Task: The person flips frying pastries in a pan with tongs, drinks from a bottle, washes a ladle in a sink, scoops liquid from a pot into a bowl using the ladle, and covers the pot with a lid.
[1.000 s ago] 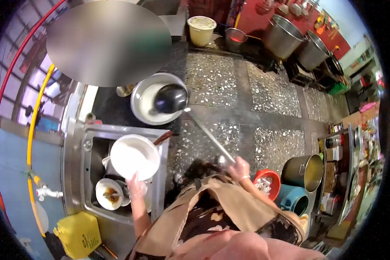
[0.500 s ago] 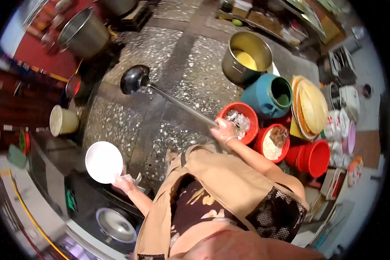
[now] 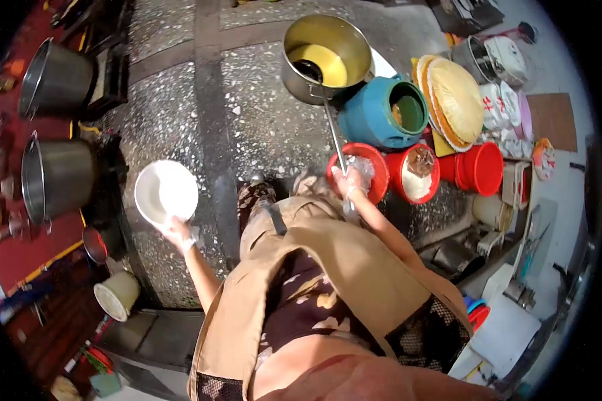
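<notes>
With gloved fingers on its rim, my left hand (image 3: 176,232) holds a white bowl (image 3: 155,190) out over the speckled floor. The bowl looks empty. My right hand (image 3: 350,182), also in a clear plastic glove, grips the end of a long-handled metal ladle (image 3: 332,127). The ladle's dark head lies inside a large metal pot (image 3: 301,85), partly in yellow liquid (image 3: 332,65). Beneath my right hand is a red bucket (image 3: 379,175) with clear plastic in it. A second red bucket (image 3: 435,182) beside it holds pale powder and a brown bag.
A blue barrel (image 3: 368,120) stands between the pot and the red buckets. Round yellow lids (image 3: 458,100) lean behind it, near stacked red buckets (image 3: 486,170). Tall metal pots (image 3: 57,177) line the left side, with a pale bucket (image 3: 117,294) nearer me.
My view has turned to the right. The ladle's head has gone from above the floor into the pot. The white bowl has come round with me, still in my left hand.
</notes>
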A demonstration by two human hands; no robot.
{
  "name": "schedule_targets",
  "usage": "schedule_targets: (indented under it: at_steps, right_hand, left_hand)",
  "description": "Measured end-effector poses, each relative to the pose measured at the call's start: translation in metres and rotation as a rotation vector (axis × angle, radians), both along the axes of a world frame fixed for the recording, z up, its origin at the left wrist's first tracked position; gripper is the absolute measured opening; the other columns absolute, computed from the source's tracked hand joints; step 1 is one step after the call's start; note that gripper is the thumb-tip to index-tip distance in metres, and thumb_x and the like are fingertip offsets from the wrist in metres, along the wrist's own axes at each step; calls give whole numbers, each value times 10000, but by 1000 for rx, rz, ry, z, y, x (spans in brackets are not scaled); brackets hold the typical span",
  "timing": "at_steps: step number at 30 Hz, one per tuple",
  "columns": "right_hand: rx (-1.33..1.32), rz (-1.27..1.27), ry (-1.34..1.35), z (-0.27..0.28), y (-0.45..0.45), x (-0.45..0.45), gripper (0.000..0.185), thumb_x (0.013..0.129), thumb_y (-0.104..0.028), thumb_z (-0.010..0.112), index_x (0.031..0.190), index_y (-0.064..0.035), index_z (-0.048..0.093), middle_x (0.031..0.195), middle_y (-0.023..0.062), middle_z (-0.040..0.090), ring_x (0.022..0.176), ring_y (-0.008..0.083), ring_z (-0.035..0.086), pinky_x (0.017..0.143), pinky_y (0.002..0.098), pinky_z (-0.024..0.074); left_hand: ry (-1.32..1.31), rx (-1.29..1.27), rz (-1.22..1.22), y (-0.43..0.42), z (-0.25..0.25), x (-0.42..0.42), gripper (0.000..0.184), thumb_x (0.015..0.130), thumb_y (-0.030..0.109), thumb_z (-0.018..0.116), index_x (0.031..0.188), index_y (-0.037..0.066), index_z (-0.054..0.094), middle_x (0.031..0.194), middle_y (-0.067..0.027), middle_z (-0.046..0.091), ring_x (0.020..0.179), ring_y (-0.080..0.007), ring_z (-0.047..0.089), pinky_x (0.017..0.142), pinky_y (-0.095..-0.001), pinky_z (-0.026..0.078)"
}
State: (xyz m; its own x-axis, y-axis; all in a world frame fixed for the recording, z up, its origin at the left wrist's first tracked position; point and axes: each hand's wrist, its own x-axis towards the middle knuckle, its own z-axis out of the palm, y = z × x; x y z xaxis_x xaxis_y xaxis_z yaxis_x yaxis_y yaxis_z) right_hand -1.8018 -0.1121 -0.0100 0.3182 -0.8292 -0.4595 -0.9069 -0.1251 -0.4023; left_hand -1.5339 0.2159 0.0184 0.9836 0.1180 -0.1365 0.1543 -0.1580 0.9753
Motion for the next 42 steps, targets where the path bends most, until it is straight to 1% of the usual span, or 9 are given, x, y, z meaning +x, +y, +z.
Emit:
schedule_targets:
  at_steps: [8,14,16,17,22,28,32,36,42]
  right_hand:
    - [-8,-121,228,-48,-188,40,435,846,-415,567,941,9,576,948,244,630,914,397,599,819,467,463]
    - [92,68,402,-182,-399,133,410,874,-403,516,975,-13,590,969,233,636,961,380,598,851,446,467]
    - [161,233,508,-230,-451,157,397,890,-387,492,1005,-29,618,1018,199,640,978,356,604,865,424,470]
    - [168,254,496,-253,-472,164,398,896,-387,482,997,-29,622,1018,200,640,982,350,604,867,425,470]
    - [256,311,511,-317,-513,188,418,909,-406,453,1012,-29,603,1019,206,637,989,347,603,863,432,474]
    - [282,158,627,-384,-496,186,367,915,-354,448,1103,-48,519,1037,170,652,927,326,640,809,419,505]
    - [355,224,631,-384,-468,169,385,904,-380,472,1048,-34,558,1026,209,640,952,364,622,823,447,487]
    - [560,150,612,-303,-475,176,347,893,-293,484,1093,-14,531,1016,201,646,919,344,634,806,418,497]
    - [386,-4,505,-308,-482,154,501,895,-468,447,963,10,584,979,235,633,926,398,603,812,445,475]
  left_hand:
    - [340,-111,-244,-189,-62,115,603,821,18,469,1378,107,257,1234,-190,449,940,-309,575,543,-360,579]
    - [522,12,-7,-322,-69,87,477,822,119,541,1254,0,377,1120,-202,502,883,-284,590,548,-380,575]
    - [512,134,-306,-333,-88,82,497,798,119,549,1254,0,390,1145,-207,481,905,-283,580,573,-373,575]
    - [681,91,-217,-342,-93,79,522,788,119,551,1264,-11,380,1157,-203,475,927,-278,573,594,-347,586]
    - [914,210,-36,-417,-102,65,503,787,39,601,1255,23,416,1025,-117,575,854,-218,585,575,-328,536]
    - [973,108,-188,-490,-117,73,460,798,17,600,1232,34,449,1000,-84,583,810,-168,578,607,-270,521]
    - [1022,227,-291,-477,-140,81,506,839,6,567,1300,89,376,1155,-118,512,955,-223,577,705,-357,585]
    - [993,81,-308,-497,-131,94,487,856,27,553,1298,90,356,1108,-119,545,877,-225,610,670,-323,588]
    - [1063,208,-180,-511,-135,108,515,836,27,531,1309,64,333,1119,-163,545,905,-249,619,615,-326,579]
